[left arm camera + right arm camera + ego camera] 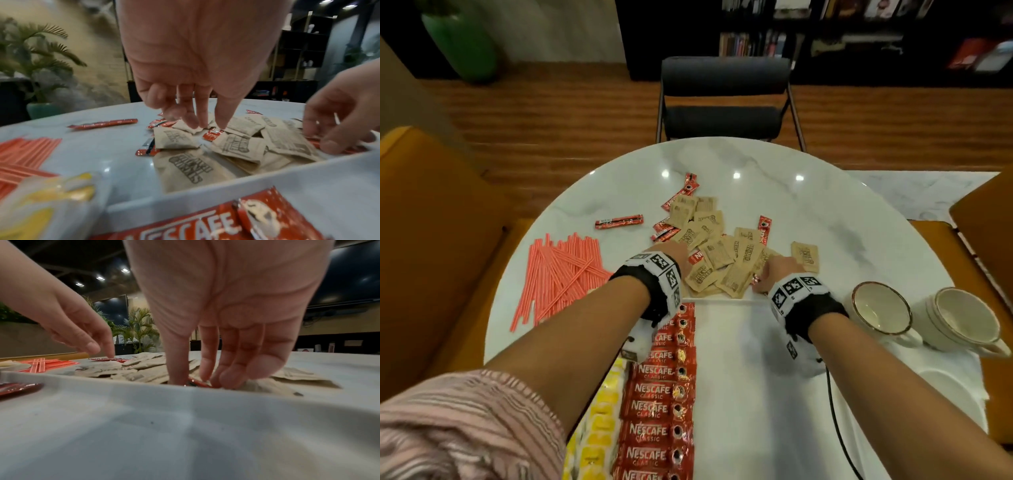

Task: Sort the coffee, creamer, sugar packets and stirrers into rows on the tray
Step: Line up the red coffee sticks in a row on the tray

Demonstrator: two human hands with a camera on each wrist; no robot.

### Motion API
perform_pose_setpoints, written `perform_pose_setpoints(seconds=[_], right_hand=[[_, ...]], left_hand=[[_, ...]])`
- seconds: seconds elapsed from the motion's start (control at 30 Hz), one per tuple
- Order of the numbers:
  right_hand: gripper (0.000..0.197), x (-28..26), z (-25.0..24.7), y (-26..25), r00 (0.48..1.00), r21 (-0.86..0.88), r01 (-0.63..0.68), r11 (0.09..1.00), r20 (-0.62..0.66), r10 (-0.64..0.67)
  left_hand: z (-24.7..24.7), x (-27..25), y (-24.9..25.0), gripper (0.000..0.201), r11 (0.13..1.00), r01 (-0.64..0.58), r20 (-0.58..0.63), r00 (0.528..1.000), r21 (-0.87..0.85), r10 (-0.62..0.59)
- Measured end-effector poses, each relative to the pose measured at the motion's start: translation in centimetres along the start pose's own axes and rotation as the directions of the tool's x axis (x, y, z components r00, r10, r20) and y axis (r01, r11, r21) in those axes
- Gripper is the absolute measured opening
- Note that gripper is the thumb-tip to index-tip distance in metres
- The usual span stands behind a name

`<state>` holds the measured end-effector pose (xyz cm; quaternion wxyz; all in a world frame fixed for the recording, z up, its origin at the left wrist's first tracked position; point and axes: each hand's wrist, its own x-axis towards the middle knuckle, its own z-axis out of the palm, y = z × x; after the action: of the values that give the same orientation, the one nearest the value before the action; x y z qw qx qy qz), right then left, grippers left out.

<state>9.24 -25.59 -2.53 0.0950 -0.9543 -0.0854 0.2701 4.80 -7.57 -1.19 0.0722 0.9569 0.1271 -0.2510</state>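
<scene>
A white tray (pixel 739 342) lies in front of me, holding a row of red coffee packets (pixel 661 390) and, left of it, yellow creamer packets (pixel 602 411). Beyond the tray's far rim (pixel 226 190) lies a pile of brown sugar packets (pixel 719 253) mixed with loose red coffee packets. My left hand (pixel 209 126) points down into the pile's left side, its straight fingertips touching a sugar packet beside a red packet (pixel 212 134). My right hand (pixel 197 381) is at the pile's near right edge, thumb and curled fingers pinching a red coffee packet (pixel 198 383). Red stirrers (pixel 558 270) lie heaped at the left.
Two white cups (pixel 881 308) (pixel 962 322) stand at the table's right, next to the tray. A lone red coffee stick (pixel 619 222) lies left of the pile. A black chair (pixel 726 102) stands beyond the round table. A black cable (pixel 835 428) runs across the tray.
</scene>
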Motion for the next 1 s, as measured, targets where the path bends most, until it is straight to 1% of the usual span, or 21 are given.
perform_pose_setpoints(seconds=[0.07, 0.13, 0.23, 0.3, 0.4, 0.47, 0.53, 0.6, 0.67, 0.73, 0.77, 0.8, 0.83, 0.87, 0.93, 1.0], right_hand=[[0.020, 0.7, -0.1, 0.2, 1.000, -0.001, 0.002, 1.000, 0.014, -0.002], [0.028, 1.4, -0.4, 0.2, 1.000, 0.001, 0.000, 1.000, 0.008, 0.000], [0.027, 2.2, -1.5, -0.1, 1.000, 0.019, 0.007, 1.000, 0.023, -0.007], [0.033, 2.4, -2.4, -0.3, 0.999, 0.027, 0.013, 1.000, 0.044, -0.014], [0.027, 2.2, -3.7, 0.2, 0.997, 0.074, 0.002, 0.997, 0.080, -0.008], [0.024, 1.9, -4.9, 0.6, 0.997, 0.108, -0.016, 0.994, 0.075, 0.008], [0.021, 1.6, -6.3, 0.9, 0.999, 0.148, -0.013, 0.989, 0.053, 0.005], [0.019, 1.7, -7.4, 1.1, 1.000, 0.216, -0.027, 0.976, 0.013, 0.024], [0.016, 2.5, -7.7, 1.2, 0.999, 0.338, -0.044, 0.940, -0.004, 0.049], [0.006, 3.5, -7.7, 1.1, 0.997, 0.423, -0.070, 0.904, 0.008, 0.073], [0.010, 4.1, -7.6, 0.9, 0.997, 0.425, -0.068, 0.903, -0.004, 0.077], [0.022, 4.8, -7.3, 0.7, 0.997, 0.415, -0.064, 0.908, -0.020, 0.079], [0.029, 5.2, -7.1, 0.3, 0.995, 0.391, -0.068, 0.918, -0.046, 0.093], [0.032, 5.6, -7.0, 0.2, 0.991, 0.377, -0.074, 0.923, -0.075, 0.110], [0.035, 6.3, -6.5, -0.1, 0.986, 0.356, -0.101, 0.929, -0.086, 0.140], [0.039, 6.6, -6.2, -0.4, 0.982, 0.340, -0.146, 0.929, -0.063, 0.177]], left_hand=[[0.1, 1.2, 0.2, 0.038, 0.999, 0.024, 0.012, 1.000, -0.030, -0.024], [0.2, 2.2, 0.5, 0.039, 0.997, 0.040, 0.006, 0.999, -0.060, -0.040], [0.0, 3.6, 1.0, 0.038, 0.993, 0.048, -0.020, 0.999, -0.112, -0.050], [-0.4, 4.2, 1.3, 0.036, 0.989, 0.059, 0.002, 0.998, -0.136, -0.059], [-0.5, 4.8, 1.7, 0.033, 0.986, 0.075, 0.049, 0.996, -0.150, -0.068], [-0.5, 4.8, 2.0, 0.035, 0.985, 0.096, 0.070, 0.994, -0.146, -0.087], [-0.5, 4.7, 2.1, 0.037, 0.978, 0.098, 0.070, 0.994, -0.184, -0.087], [-0.7, 4.7, 2.2, 0.038, 0.975, 0.084, 0.087, 0.994, -0.204, -0.067], [-0.8, 4.7, 2.3, 0.035, 0.978, 0.080, 0.102, 0.993, -0.193, -0.061], [-0.8, 4.6, 2.5, 0.037, 0.981, 0.089, 0.092, 0.993, -0.170, -0.074], [-0.8, 4.5, 2.7, 0.039, 0.983, 0.087, 0.089, 0.993, -0.159, -0.073], [-0.9, 4.4, 2.8, 0.039, 0.987, 0.079, 0.089, 0.994, -0.140, -0.067], [-1.0, 4.4, 2.8, 0.036, 0.991, 0.070, 0.092, 0.994, -0.117, -0.059], [-1.0, 4.4, 2.9, 0.030, 0.992, 0.055, 0.093, 0.995, -0.110, -0.045], [-1.3, 4.2, 2.6, 0.016, 0.991, 0.020, 0.083, 0.997, -0.131, -0.010], [-1.6, 3.9, 2.0, 0.022, 0.988, -0.001, 0.060, 0.998, -0.157, 0.010]])
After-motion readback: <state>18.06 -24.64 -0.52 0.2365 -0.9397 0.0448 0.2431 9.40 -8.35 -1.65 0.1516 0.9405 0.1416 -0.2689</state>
